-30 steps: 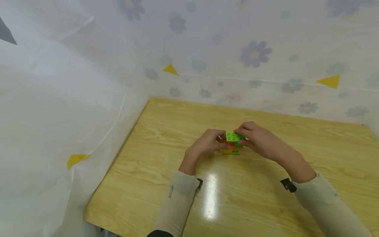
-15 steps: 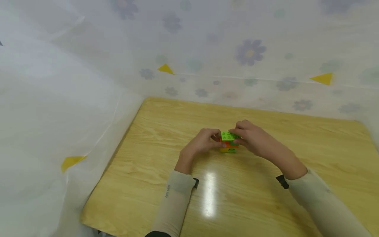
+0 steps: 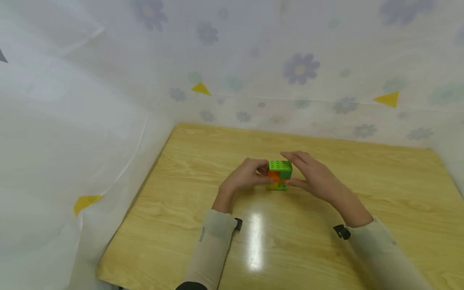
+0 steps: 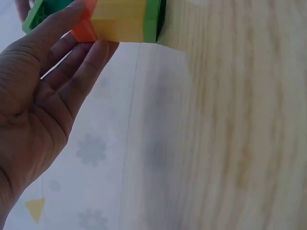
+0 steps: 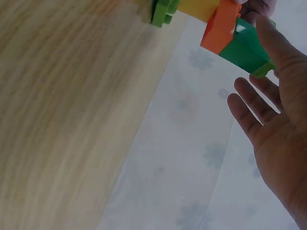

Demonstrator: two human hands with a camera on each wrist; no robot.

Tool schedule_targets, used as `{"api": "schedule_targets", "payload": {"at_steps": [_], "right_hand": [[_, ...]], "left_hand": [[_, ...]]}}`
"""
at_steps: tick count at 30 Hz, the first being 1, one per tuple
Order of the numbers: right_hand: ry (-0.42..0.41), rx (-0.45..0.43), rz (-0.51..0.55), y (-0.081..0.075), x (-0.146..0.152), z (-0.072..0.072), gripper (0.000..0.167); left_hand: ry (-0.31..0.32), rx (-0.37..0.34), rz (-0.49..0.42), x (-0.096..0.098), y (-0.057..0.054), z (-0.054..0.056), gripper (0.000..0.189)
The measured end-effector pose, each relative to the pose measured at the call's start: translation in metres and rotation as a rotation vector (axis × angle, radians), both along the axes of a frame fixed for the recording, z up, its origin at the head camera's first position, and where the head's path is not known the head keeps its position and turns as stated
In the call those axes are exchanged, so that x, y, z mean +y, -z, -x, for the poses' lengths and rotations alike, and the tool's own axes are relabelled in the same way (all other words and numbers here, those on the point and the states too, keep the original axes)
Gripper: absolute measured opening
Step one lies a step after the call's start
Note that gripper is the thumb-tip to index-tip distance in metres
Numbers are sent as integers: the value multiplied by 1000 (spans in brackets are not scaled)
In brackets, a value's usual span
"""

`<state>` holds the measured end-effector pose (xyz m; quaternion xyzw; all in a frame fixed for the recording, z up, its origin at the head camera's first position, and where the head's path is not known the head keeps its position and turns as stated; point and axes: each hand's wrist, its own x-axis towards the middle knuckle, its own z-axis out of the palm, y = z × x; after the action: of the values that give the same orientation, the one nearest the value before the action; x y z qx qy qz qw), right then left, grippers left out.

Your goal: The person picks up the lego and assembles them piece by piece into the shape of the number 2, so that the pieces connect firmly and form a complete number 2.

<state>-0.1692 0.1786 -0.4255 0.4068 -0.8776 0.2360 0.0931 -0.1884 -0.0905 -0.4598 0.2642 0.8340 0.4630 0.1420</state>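
Observation:
A small upright stack of toy building bricks stands on the wooden table (image 3: 301,237). Its light green studded top brick (image 3: 279,165) lies over a dark green brick (image 5: 243,50) and an orange brick (image 3: 273,175). Lower down come a yellow brick (image 4: 120,21) and a light green bottom piece (image 4: 151,19). My left hand (image 3: 243,176) grips the stack from the left, thumb across the orange brick. On the other side my right hand (image 3: 320,176) is spread, fingers fairly straight, thumb tip close by the stack's right side; its fingers stand off the top brick.
A white sheet with flower prints (image 3: 301,68) hangs behind the table, and a plain white sheet (image 3: 72,141) along its left. Yellow triangles (image 3: 387,99) are fixed to the sheets. Light glares off the tabletop in front of the stack.
My right hand has let go of the top brick, its fingers lifting and spreading away to the right. The left hand keeps its grip. The head view has shifted slightly.

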Motion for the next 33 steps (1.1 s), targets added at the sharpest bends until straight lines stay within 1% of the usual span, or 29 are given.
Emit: {"api": "schedule_targets", "payload": {"at_steps": [2,4,7,10,13,15,18,20,23,26,29,31,33], "right_hand": [[4,12,18,12,4,1,96],[10,26,22,22,6,0,98],[51,7,10,30,6,-2,96],[120,-62,-24,29,7,-1,92],[157,-140,-66,27,8,0,84],[163,-175,-102,26,9,-2,80],[167,-219,-141,27,8,-5,79],[171,-250,-146,29,8,-7,79],[166,-293,-144,32,5,-10,79],[160,-324,-165,33,5,-10,81],[147,-354,-180,32,3,-10,84],[145,-375,-193,29,4,-11,88],[157,-387,-191,23,7,-13,93]], "left_hand": [[0,-1,9,-1,0,0,21],[5,-20,17,-1,1,0,26],[29,-50,18,0,4,0,28],[40,-62,9,2,4,-1,25],[57,-72,22,3,4,-3,23],[78,-84,50,3,4,-5,24],[114,-121,91,2,3,-10,28],[121,-161,103,0,0,-13,30],[133,-198,131,-2,-5,-18,32],[140,-201,164,-1,-10,-22,32],[138,-202,186,-1,-12,-25,32],[131,-189,197,-3,-15,-26,31],[104,-157,195,-8,-19,-28,32]]}}
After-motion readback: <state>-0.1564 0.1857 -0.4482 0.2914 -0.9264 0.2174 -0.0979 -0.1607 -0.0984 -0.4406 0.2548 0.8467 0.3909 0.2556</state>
